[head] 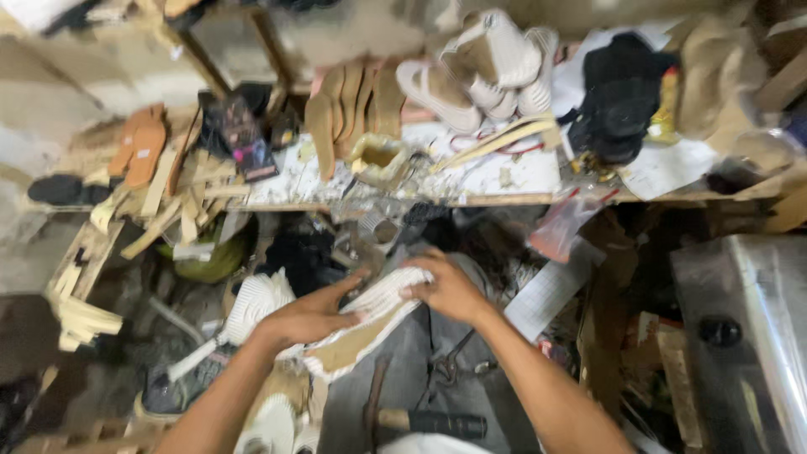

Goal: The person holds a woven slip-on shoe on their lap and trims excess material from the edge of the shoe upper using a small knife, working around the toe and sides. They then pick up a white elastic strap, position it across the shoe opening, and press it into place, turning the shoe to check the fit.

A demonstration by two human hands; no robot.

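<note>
Here both hands, left (311,315) and right (450,290), grip shut on a ribbed white sandal (370,315); tan insole.

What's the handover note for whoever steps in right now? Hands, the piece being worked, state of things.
Left hand: grips the white ribbed shoe upper from its left side.
Right hand: clamps the upper's far end, fingers curled over it.
The upper is held over the lap, its tan inner side facing the camera; the picture is blurred.
Bench ahead: finished white sandals, tan insoles, small glue pot.
Hammer lies below the hands, untouched.
The upper has no sole on it that shows.
</note>
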